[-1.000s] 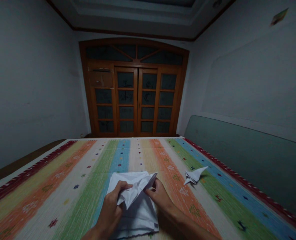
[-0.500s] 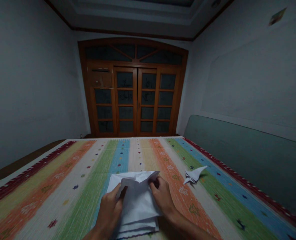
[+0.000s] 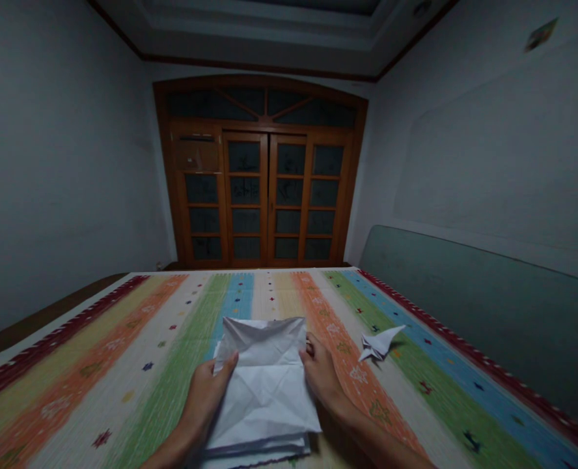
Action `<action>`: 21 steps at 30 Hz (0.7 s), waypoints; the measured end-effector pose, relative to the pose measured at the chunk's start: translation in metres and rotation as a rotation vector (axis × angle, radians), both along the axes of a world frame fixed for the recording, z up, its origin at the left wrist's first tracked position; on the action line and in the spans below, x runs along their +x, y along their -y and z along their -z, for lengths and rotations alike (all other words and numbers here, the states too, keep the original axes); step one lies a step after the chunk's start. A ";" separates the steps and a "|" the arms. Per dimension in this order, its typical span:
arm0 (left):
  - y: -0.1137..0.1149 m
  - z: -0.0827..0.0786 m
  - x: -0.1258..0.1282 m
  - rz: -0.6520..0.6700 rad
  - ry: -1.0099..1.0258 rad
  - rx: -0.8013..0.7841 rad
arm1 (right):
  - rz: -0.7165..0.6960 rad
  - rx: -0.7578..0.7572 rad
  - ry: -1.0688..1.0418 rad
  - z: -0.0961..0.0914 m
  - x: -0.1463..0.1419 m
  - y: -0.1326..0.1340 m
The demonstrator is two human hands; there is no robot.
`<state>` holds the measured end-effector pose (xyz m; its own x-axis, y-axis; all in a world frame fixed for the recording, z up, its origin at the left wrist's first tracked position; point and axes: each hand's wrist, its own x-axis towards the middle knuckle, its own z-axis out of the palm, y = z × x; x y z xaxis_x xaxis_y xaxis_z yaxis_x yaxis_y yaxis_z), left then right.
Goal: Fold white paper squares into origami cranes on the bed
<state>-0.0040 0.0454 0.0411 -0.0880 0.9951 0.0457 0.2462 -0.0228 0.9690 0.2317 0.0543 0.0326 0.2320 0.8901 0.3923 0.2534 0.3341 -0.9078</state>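
Note:
A large creased sheet of white paper (image 3: 264, 391) lies in several folded layers on a striped woven rug (image 3: 123, 365), its upper flap lifted. My left hand (image 3: 206, 397) grips the sheet's left edge, thumb on top. My right hand (image 3: 321, 374) pinches its right edge, fingers partly hidden behind the paper. To the right of my right hand, a small white folded paper bird (image 3: 379, 343) rests on the rug, apart from both hands. The lower part of the sheet runs out of view at the bottom.
The rug's red-bordered edges run along both sides. A long grey-green panel (image 3: 479, 306) stands beyond its right edge, and a brown wooden edge (image 3: 49, 309) lies beyond its left. A wooden glazed double door (image 3: 269, 195) closes the far end of the room.
The crumpled paper has opened into a broader, flatter folded shape, its top edge now farther from me. My hands have moved apart to its two sides. The paper bird has not moved.

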 end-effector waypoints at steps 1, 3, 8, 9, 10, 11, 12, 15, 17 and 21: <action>-0.001 0.000 -0.002 -0.012 -0.008 0.005 | 0.014 0.000 0.004 0.001 -0.001 0.000; -0.004 -0.001 -0.005 -0.031 -0.054 0.035 | 0.039 -0.002 0.019 0.005 -0.003 0.002; -0.008 0.002 -0.010 -0.074 -0.224 0.132 | 0.105 0.016 0.146 0.018 -0.009 0.003; -0.009 0.003 -0.011 -0.090 -0.254 0.145 | 0.118 0.020 0.182 0.021 -0.009 0.003; -0.009 0.005 -0.011 -0.107 -0.287 0.158 | 0.125 0.021 0.219 0.023 -0.008 0.003; -0.009 0.006 -0.011 -0.121 -0.313 0.168 | 0.122 0.019 0.257 0.025 -0.008 0.003; -0.009 0.008 -0.011 -0.130 -0.352 0.173 | 0.111 0.014 0.297 0.027 -0.007 0.003; -0.004 0.012 -0.010 -0.099 -0.638 0.158 | 0.055 -0.012 0.446 0.031 -0.005 0.007; 0.000 0.013 -0.009 -0.040 -0.906 0.138 | 0.027 -0.041 0.549 0.033 -0.006 0.010; 0.007 0.014 -0.007 0.063 -1.202 0.185 | 0.023 -0.102 0.714 0.035 -0.012 0.017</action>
<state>-0.0108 0.0382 0.0273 0.1564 0.9658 0.2069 0.9779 -0.1808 0.1048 0.2201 0.0372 -0.0025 -0.0308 0.9283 0.3705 0.8026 0.2439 -0.5444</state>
